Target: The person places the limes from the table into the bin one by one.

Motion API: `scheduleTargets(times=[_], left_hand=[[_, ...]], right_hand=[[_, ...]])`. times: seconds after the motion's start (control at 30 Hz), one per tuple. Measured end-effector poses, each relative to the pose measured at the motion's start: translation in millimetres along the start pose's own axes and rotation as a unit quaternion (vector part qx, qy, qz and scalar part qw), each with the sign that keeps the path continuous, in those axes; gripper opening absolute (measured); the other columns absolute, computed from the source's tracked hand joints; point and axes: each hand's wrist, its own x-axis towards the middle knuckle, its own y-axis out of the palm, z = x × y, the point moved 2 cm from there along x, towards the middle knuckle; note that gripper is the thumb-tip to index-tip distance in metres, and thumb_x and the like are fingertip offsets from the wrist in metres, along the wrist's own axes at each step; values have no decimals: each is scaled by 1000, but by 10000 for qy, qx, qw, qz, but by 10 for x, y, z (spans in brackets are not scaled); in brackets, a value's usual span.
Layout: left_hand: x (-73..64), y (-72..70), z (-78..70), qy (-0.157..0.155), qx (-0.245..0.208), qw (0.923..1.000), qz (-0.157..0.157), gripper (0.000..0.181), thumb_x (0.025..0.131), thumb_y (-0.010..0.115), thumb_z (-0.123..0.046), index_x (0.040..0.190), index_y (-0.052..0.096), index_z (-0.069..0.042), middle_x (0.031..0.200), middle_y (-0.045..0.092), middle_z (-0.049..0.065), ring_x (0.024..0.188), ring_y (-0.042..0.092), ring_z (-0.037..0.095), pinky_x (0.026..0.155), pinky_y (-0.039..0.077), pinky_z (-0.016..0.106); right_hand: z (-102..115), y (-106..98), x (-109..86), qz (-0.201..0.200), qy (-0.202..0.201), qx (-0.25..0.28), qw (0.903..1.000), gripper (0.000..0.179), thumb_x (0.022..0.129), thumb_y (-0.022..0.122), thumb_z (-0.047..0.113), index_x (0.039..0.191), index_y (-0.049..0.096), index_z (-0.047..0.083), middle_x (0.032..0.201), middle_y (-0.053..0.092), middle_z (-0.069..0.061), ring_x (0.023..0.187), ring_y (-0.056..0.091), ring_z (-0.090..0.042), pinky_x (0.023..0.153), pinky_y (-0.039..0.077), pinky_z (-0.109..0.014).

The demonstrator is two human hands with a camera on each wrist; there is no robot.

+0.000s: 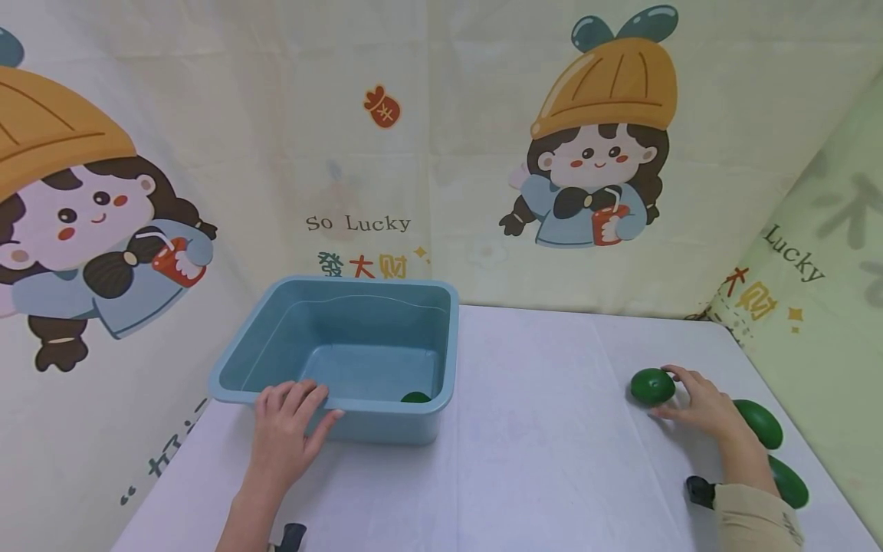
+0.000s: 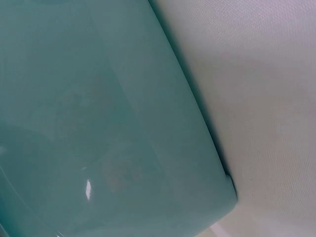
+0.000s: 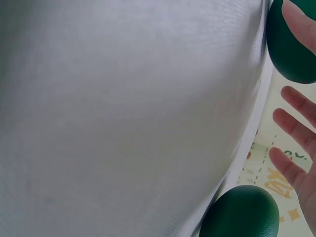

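My left hand (image 1: 288,425) holds the near rim of a blue plastic basin (image 1: 386,422), fingers over the edge and thumb along the outer wall. The left wrist view shows only the basin's glossy wall (image 2: 108,108) beside the cloth. At the right, my right hand (image 1: 705,402) reaches round a dark green oval fruit (image 1: 651,387), thumb and forefinger spread on either side of it. In the right wrist view the thumb (image 3: 302,24) overlaps a green fruit (image 3: 291,59), with the other fingers (image 3: 291,126) spread out.
Two more green fruits, one (image 1: 759,423) behind the right wrist and one (image 1: 789,483) partly hidden by the forearm, lie by the table's right edge. Another green fruit (image 1: 416,397) shows inside the basin. A patterned cloth (image 1: 469,153) hangs behind the white-covered table (image 1: 538,429).
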Motion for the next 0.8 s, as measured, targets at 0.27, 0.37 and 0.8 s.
scheduleTargets(times=[0.27,0.37,0.8], left_hand=[[3,-6,-4,16,-20,10000,-27,51,94,41,-50,91,61,-3,89,55,12,82,45,33,76,29,50],[2,-8,-4,17,-18,10000,-16,51,94,41,-50,91,61,-3,89,56,12,82,45,33,76,29,50],[19,-22,3,-6,38,10000,29,51,94,40,-50,91,61,-3,89,55,13,82,45,33,76,29,50]], right_hand=[[0,7,15,51,-17,37,10000,97,69,71,56,136,25,3,130,28,-37,113,28,-59,84,20,-72],[-1,14,23,90,-2,62,9999,97,69,71,55,137,25,3,130,27,-37,114,27,-59,84,19,-72],[40,-3,44,118,-72,-61,9999,91,70,72,49,136,27,5,128,30,-37,111,31,-59,83,23,-72]])
